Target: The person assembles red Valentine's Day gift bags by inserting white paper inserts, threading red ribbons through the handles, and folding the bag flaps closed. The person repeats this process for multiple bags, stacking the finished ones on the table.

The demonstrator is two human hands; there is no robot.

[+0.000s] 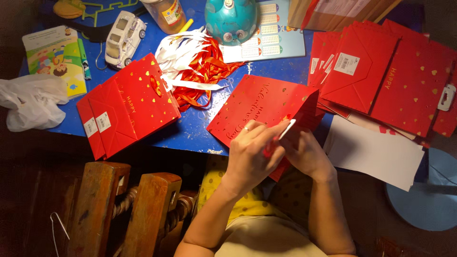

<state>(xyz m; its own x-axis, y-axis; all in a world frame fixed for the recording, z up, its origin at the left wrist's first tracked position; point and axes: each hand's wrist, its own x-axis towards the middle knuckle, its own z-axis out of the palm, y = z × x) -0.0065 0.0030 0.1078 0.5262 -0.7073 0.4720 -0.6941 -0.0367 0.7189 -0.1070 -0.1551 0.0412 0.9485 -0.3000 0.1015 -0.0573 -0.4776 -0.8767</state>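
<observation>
Hands were seen meeting at the lower edge of a flat red gift bag (pixel 262 107) that lay on the blue table (pixel 200 128) and overhung its near edge. The left hand (pixel 250 152) was curled, its fingers closed over a thin white strip (pixel 287 129) at the bag's corner; the right hand (pixel 304 152) was cupped just beside it, touching the bag from below, though what its fingers pinched could not be told. Beyond the hands, a tangle of red and white ribbons (pixel 197 64) was spread. To the left of the left hand, a stack of folded red bags (pixel 126 107) lay; to the right of the right hand, further red bags (pixel 390 71) were fanned out, with white sheets (pixel 371 152) just beside the right wrist.
</observation>
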